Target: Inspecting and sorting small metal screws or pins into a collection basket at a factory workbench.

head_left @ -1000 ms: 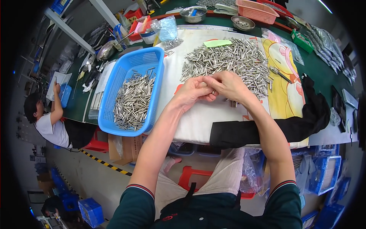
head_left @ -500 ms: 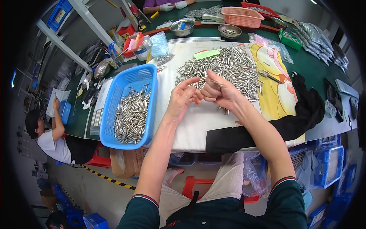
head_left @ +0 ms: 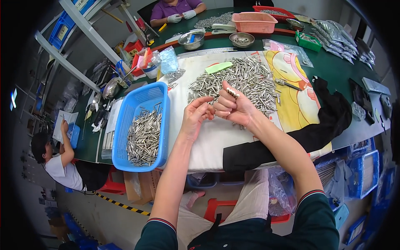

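Note:
Several short metal pins are gathered in my right hand, their shiny ends showing in a row beside the raised thumb. My left hand is just left of it, its thumb and fingertips pinched together near the right fingers. Whatever sits in that pinch is too small to make out. Beyond both hands spreads a large heap of silvery pins on a white cloth. A light green slip lies on the heap. To the left stands a blue perforated basket holding many similar pins.
A black garment lies along the near right table edge. A marker-like tool rests on the yellow printed cloth. Farther back are metal bowls and a pink basket. A gloved co-worker sits opposite; another person sits at left.
The pins in my right hand show more clearly, their ends fanned along the fist. My left fingers have drawn together into a pinch. The view has shifted slightly.

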`<state>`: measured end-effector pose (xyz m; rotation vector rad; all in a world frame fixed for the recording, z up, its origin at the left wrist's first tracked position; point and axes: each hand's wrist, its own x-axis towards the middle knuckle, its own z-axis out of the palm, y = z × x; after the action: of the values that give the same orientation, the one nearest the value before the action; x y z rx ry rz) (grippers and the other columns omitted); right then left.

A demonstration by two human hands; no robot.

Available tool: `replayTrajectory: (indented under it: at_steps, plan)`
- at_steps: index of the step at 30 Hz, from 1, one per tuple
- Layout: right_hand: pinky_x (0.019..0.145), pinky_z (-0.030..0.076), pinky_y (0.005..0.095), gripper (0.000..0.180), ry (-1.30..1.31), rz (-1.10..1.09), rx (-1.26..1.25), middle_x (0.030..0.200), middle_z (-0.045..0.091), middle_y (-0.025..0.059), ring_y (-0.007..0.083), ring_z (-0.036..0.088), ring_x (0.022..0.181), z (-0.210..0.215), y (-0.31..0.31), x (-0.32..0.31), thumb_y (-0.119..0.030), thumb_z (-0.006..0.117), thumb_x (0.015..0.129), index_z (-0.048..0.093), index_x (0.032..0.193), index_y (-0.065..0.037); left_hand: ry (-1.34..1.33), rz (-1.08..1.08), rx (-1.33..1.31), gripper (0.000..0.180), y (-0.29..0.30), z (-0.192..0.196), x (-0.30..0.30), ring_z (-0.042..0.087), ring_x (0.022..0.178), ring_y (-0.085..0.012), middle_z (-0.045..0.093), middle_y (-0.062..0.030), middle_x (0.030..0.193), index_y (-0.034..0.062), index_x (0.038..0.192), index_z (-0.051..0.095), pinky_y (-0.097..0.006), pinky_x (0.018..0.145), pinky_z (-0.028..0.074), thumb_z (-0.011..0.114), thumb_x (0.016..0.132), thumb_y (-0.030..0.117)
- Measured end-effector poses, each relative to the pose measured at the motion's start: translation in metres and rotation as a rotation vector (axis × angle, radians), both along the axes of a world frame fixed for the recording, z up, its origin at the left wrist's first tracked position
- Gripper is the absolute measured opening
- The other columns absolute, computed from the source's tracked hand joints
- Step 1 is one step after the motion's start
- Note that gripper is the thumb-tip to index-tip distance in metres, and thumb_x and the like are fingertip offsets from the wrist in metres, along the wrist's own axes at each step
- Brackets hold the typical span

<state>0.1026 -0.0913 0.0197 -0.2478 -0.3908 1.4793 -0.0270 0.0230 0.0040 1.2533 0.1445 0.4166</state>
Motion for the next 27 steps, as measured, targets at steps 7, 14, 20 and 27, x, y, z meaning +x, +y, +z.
replayTrajectory:
  at_steps: [7, 14, 20, 27]
  plan:
    - [0.043, 0.022, 0.0237, 0.055, 0.095, 0.023, -0.002, 0.043, 0.019, -0.0033, 0.0103, 0.019, 0.045, 0.002, 0.000, -0.005, -0.041, 0.035, 0.095, 0.024, 0.049, -0.014, -0.003, 0.041, 0.044, 0.033, 0.000, -0.004, 0.001, 0.056, 0.076, -0.0123, 0.061, -0.0076, 0.086, -0.0028, 0.111, 0.054, -0.024, 0.069, 0.045, 0.058, 0.084, 0.017]
    - [0.043, 0.021, 0.0237, 0.054, -0.058, 0.108, -0.261, 0.045, 0.015, -0.0056, 0.0097, 0.020, 0.045, -0.007, 0.002, -0.021, -0.043, 0.043, 0.092, 0.023, 0.050, -0.017, -0.197, 0.159, 0.416, 0.058, -0.007, 0.001, 0.004, 0.034, 0.126, -0.0197, 0.043, -0.0087, 0.130, 0.0038, 0.125, 0.048, -0.037, 0.104, 0.026, 0.070, 0.074, 0.021]
    - [0.043, 0.020, 0.0237, 0.036, -0.172, 0.198, -0.419, 0.048, 0.019, -0.0072, 0.0071, 0.020, 0.043, -0.010, 0.001, -0.032, -0.031, 0.037, 0.093, 0.035, 0.061, -0.017, -0.173, -0.013, 0.611, 0.031, -0.002, 0.001, 0.004, 0.029, 0.130, -0.0260, 0.046, -0.0087, 0.132, 0.0116, 0.101, 0.068, -0.040, 0.107, 0.022, 0.066, 0.070, 0.010]
    - [0.042, 0.017, 0.0233, 0.035, -0.158, 0.206, -0.467, 0.046, 0.022, -0.0071, 0.0065, 0.020, 0.043, -0.008, 0.001, -0.033, -0.022, 0.037, 0.091, 0.037, 0.057, -0.015, -0.192, -0.048, 0.599, 0.028, -0.001, 0.000, 0.001, 0.027, 0.132, -0.0265, 0.048, -0.0088, 0.131, 0.0121, 0.099, 0.069, -0.040, 0.107, 0.022, 0.067, 0.071, 0.010]
